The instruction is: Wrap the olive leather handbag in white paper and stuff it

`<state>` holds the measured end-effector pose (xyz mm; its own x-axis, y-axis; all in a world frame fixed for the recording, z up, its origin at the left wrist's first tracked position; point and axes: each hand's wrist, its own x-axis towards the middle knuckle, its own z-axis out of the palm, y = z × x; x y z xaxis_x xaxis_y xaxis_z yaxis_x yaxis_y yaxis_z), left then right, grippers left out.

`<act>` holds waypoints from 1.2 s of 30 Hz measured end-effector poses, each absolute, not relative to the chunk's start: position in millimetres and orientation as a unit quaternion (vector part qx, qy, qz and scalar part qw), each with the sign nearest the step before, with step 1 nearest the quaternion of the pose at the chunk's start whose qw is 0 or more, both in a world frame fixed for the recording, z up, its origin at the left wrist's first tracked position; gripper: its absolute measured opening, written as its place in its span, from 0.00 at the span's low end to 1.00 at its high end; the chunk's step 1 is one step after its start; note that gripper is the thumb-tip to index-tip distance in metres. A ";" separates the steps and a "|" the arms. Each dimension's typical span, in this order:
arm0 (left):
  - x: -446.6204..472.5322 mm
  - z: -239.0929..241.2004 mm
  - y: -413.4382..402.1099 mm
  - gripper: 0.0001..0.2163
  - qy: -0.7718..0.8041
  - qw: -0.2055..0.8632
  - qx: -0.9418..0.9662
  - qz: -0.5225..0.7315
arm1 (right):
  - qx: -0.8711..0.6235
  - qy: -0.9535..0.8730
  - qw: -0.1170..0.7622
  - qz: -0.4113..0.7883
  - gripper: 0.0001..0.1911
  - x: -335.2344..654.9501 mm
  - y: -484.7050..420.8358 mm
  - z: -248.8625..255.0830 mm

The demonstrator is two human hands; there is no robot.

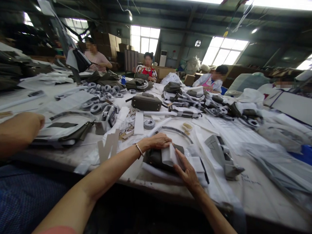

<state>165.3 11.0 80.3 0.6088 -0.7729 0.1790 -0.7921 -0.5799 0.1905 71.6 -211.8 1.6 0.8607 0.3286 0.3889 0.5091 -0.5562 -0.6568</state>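
Note:
My left hand [156,141] lies on top of a dark olive bag part [156,158] at the table's near edge, fingers curled over a white paper wrap [170,155] around it. My right hand [186,170] presses the same white wrap from the near side, fingers pinching its edge. A thin bracelet sits on my left wrist. The bag part rests on white sheets.
A co-worker's arm [18,131] reaches in at the left, near a flat olive bag [70,131]. A finished olive handbag [146,102], rolls of tape [97,107], a grey moulded insert [221,152] and heaps of wrapped straps cover the long table [255,191]. Several people sit along the far side.

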 end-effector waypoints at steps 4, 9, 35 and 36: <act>142.0 85.8 42.8 0.16 -0.435 0.129 0.887 0.084 | -0.891 -0.247 0.362 -0.116 0.27 73.4 -206.4 1.5; 94.8 81.3 76.9 0.09 -0.420 0.146 0.885 0.141 | -0.910 -0.280 0.274 -0.135 0.25 73.0 -200.0 0.6; 122.7 79.1 7.1 0.08 -0.467 0.042 0.881 0.067 | -0.925 -0.321 0.126 -0.156 0.45 46.6 -159.5 -0.4; 135.5 72.4 7.8 0.08 -0.430 0.038 0.901 0.042 | -0.926 -0.323 0.123 -0.155 0.46 46.5 -158.8 0.6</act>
